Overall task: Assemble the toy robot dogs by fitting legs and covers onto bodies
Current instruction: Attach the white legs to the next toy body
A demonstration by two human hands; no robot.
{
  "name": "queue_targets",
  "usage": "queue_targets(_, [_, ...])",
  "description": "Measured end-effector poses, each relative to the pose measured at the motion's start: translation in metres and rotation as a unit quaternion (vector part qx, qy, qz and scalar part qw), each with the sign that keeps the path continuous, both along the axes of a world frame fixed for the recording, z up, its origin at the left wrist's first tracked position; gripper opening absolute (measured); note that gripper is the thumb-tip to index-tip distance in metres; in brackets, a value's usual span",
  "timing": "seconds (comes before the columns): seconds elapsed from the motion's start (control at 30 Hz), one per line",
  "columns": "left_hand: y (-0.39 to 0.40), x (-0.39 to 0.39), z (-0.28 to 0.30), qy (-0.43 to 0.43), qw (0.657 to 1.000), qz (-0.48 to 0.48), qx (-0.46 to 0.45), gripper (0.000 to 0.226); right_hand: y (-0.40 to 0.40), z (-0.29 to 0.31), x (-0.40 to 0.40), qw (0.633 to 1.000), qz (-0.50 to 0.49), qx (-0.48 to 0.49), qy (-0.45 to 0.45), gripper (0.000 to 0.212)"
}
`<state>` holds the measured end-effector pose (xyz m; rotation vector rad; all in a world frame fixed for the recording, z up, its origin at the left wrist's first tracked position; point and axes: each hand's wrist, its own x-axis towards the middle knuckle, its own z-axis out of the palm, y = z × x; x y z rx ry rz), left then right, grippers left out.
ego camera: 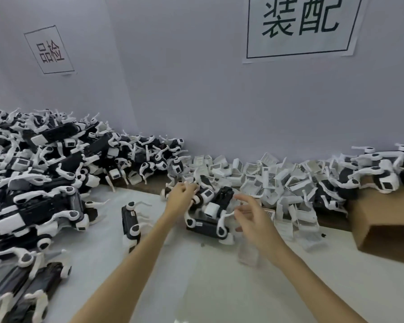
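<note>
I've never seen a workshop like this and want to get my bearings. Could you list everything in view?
toy robot dogs: big heap, too many to count, black and white, left side against the wall.
lone toy dog: one, black and white, on the white table left of the left forearm.
toy dog bodies: a few, black and white, tangled at centre.
covers: a pile, white, along the wall at centre-right.
cardboard box: one, brown, right edge.
signs: two, white with black characters, on the wall.
left hand: grips a centre toy dog.
right hand: fingers loosely spread, just right of that toy dog.
</note>
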<state>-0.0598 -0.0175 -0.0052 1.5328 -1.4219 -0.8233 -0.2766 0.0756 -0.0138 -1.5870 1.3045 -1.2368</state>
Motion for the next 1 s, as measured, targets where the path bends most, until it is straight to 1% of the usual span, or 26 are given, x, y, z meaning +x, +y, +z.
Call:
queue_targets(0.07, [0.008,-0.023,0.000,0.006,0.999,-0.040,-0.016,0.032,0.004,0.001,-0.009,0.998,0.001,-0.032,0.047,0.035])
queue_targets(0.13, [0.017,-0.036,0.007,0.015,0.996,-0.086,-0.011,0.032,0.010,0.000,-0.018,0.995,0.000,-0.048,0.084,0.034])
queue_targets(0.2, [0.023,-0.042,0.015,-0.003,0.995,-0.100,-0.011,0.041,0.017,-0.001,-0.026,0.994,-0.003,-0.044,0.103,0.033])
queue_targets(0.27, [0.026,-0.044,0.022,-0.069,0.994,-0.057,-0.066,0.050,0.023,-0.001,-0.033,0.995,-0.001,-0.045,0.092,0.033])
queue_targets(0.33, [0.028,-0.044,0.032,-0.137,0.981,0.023,-0.132,0.048,0.028,0.000,-0.040,0.997,0.000,-0.046,0.070,0.035])
queue_targets(0.4, [0.031,-0.045,0.045,-0.144,0.970,0.061,-0.184,0.051,0.034,0.002,-0.049,0.997,-0.008,-0.048,0.055,0.035])
queue_targets(0.47, [0.039,-0.055,0.056,-0.130,0.963,0.049,-0.229,0.052,0.042,0.002,-0.059,0.997,-0.023,-0.058,0.037,0.036])
queue_targets(0.53, [0.053,-0.073,0.060,-0.128,0.957,0.017,-0.261,0.048,0.052,0.004,-0.067,0.996,-0.032,-0.078,0.009,0.043])
queue_targets(0.63, [0.080,-0.113,0.054,-0.121,0.954,-0.024,-0.272,0.047,0.068,0.009,-0.077,0.994,-0.034,-0.099,-0.029,0.057])
queue_targets(0.7, [0.101,-0.142,0.043,-0.129,0.949,-0.039,-0.285,0.047,0.083,0.010,-0.086,0.991,-0.065,-0.114,-0.025,0.060])
queue_targets(0.77, [0.117,-0.167,0.031,-0.128,0.947,-0.048,-0.291,0.047,0.097,0.007,-0.100,0.986,-0.118,-0.121,-0.017,0.061])
queue_targets(0.83, [0.129,-0.185,0.019,-0.123,0.948,-0.059,-0.286,0.051,0.109,0.001,-0.114,0.984,-0.142,-0.104,-0.015,0.065])
queue_targets(0.87, [0.134,-0.192,0.014,-0.127,0.948,-0.061,-0.286,0.055,0.114,-0.002,-0.120,0.986,-0.141,-0.087,-0.012,0.065])
queue_targets(0.93, [0.141,-0.200,0.004,-0.135,0.945,-0.059,-0.291,0.058,0.118,-0.010,-0.128,0.989,-0.132,-0.061,-0.004,0.055])
queue_targets(1.0, [0.145,-0.201,-0.005,-0.131,0.942,-0.073,-0.300,0.061,0.119,-0.018,-0.134,0.990,-0.128,-0.052,-0.021,0.048])
